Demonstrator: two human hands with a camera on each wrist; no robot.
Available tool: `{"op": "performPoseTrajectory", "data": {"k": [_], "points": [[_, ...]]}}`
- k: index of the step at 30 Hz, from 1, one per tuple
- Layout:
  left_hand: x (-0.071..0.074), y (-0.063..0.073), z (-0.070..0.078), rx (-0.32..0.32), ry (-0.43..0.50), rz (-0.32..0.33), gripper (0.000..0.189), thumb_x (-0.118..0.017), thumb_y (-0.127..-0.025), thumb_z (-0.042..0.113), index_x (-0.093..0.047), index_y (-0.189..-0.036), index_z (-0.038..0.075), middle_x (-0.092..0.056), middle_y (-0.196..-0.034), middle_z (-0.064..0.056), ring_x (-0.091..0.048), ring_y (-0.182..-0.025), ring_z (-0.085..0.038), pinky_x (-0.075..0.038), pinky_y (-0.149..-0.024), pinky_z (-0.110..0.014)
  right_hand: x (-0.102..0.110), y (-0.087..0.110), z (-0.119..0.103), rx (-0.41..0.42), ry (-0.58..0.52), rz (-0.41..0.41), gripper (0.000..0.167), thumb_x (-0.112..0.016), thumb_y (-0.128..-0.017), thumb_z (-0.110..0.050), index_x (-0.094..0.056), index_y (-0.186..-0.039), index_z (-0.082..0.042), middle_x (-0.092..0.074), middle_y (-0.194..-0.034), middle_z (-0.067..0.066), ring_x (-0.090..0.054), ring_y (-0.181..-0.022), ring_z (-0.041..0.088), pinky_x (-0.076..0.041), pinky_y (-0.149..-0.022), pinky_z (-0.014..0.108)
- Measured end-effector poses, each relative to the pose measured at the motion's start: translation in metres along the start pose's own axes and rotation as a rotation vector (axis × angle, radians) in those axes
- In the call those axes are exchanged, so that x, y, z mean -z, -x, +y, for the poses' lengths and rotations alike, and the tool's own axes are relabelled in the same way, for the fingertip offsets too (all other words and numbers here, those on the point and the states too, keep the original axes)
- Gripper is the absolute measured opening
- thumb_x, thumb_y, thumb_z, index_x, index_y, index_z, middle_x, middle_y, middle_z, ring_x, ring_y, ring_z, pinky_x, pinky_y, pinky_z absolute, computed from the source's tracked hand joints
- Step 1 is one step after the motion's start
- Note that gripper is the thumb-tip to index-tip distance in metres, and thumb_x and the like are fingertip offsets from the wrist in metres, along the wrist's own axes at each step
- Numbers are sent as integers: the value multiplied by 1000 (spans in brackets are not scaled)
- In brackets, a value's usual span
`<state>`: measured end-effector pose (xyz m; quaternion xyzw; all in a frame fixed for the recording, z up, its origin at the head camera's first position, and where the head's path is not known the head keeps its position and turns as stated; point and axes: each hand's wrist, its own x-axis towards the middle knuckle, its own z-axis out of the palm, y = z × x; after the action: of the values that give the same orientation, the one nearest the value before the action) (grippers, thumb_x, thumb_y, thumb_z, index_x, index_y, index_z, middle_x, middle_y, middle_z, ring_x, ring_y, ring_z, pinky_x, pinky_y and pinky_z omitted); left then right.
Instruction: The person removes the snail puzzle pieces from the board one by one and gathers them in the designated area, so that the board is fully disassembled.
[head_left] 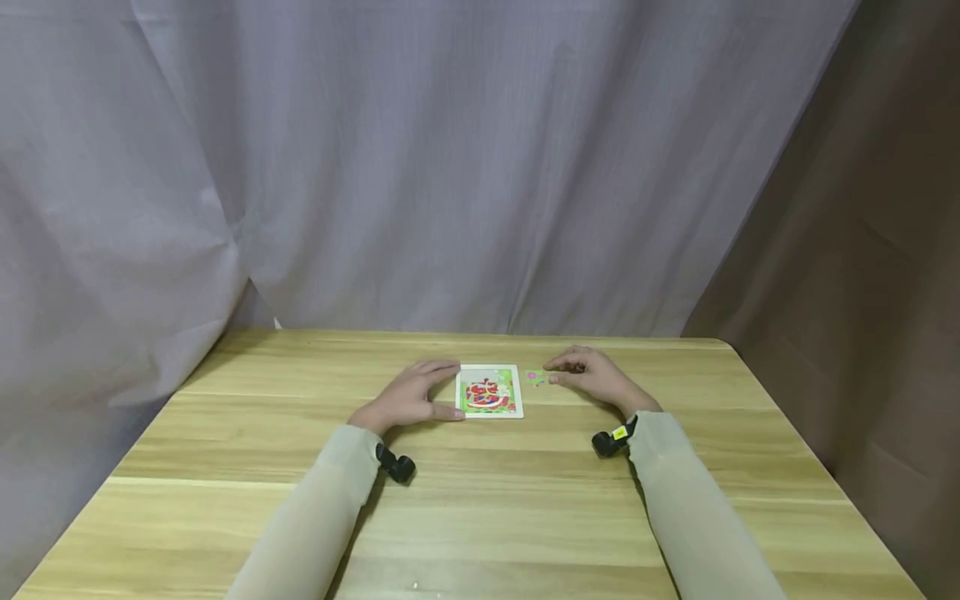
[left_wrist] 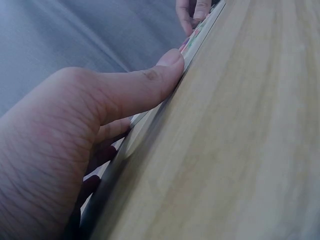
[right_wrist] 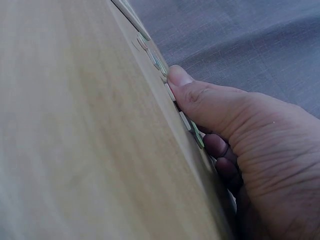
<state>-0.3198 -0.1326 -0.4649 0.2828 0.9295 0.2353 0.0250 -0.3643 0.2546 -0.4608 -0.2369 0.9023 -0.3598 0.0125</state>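
The jigsaw tray [head_left: 495, 416], white-rimmed, lies flat on the wood-grain table [head_left: 480, 517], between the two hands and nearer the left. It bears a red figure with white and blue parts on green ground; its far left portion shows pale grey.

The left hand [head_left: 408, 396] is spread wide at the tray's left side: thumb at the near left corner, forefinger at the far left corner, both touching the rim.

Just right of the tray, apart from it, lie green jigsaw pieces [head_left: 534, 377] with a pink mark. The right hand [head_left: 592, 373] is at their right end, thumb and forefinger narrowly parted; the low wrist view does not settle whether a piece is pinched.

Pale sleeves [head_left: 311, 508] cover both forearms, with a black camera [head_left: 396, 465] at each wrist. A grey curtain [head_left: 420, 167] hangs behind the table.
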Motion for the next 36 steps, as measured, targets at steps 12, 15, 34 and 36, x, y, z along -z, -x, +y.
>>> {"op": "performPoseTrajectory", "data": {"k": [12,15,34,36], "points": [[3,1,-3,-4,10,6,98,-75,-86,66,-40,-164,17,-37,-172,-5,-31,-160,-32,-18,-132,-62,-1,-5,-1,24,-3,28,24,-79,-97,-25,-80,-118,-14,-72,-106,4,-60,-95,16,-50,-84,30],[4,0,-2,-6,3,7,98,-75,-86,65,-40,-164,17,-38,-171,-5,-31,-160,-32,-18,-132,-61,0,-5,0,38,0,34,24,-79,-97,-26,-80,-117,-13,-73,-106,5,-61,-95,16,-51,-84,30],[5,-2,-1,5,-7,-8,98,-75,-86,66,-40,-164,18,-37,-172,-4,-30,-161,-30,-16,-133,-59,-2,-6,0,12,14,58,21,-80,-96,-26,-79,-111,-12,-72,-104,5,-60,-92,17,-50,-84,33],[6,-1,0,4,0,-2,98,-75,-86,65,-40,-164,17,-37,-172,-5,-30,-160,-31,-17,-133,-60,-2,-7,-1,15,16,60,20,-80,-96,-26,-79,-110,-13,-72,-104,4,-60,-91,17,-49,-84,33]]}}
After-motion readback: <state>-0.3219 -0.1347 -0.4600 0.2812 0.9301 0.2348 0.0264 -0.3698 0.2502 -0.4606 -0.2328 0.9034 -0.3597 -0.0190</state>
